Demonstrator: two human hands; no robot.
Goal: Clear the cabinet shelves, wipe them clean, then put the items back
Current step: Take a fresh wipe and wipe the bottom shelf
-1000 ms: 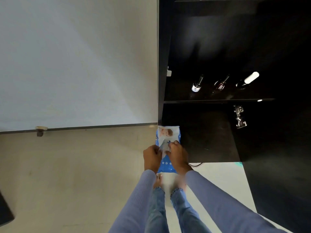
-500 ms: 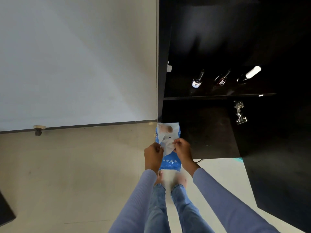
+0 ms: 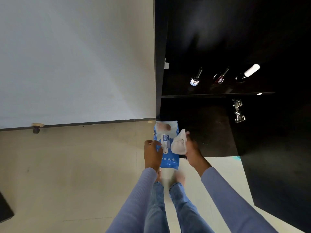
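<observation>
- A person's left hand [image 3: 152,153] rests curled on the left edge of a blue-and-white soft plastic wipes packet [image 3: 166,145], fingers bent round its side, steadying it low over the pale floor [image 3: 67,165].
- The packet looks light, floppy and a little slick; its sides seem the safest hold.
- The right hand [image 3: 191,148] pinches a crumpled white wet wipe [image 3: 179,145] just right of the packet, level with the lower shelf: limp, damp-looking, best bunched in the palm.
- Three small glass bottles [image 3: 195,79] on the dark cabinet's upper shelf [image 3: 218,95] are not yet cleared; likely fragile and easily tipped.
- The black open door [image 3: 277,165] and its metal hinge [image 3: 238,111] crowd the right; free room lies left.
</observation>
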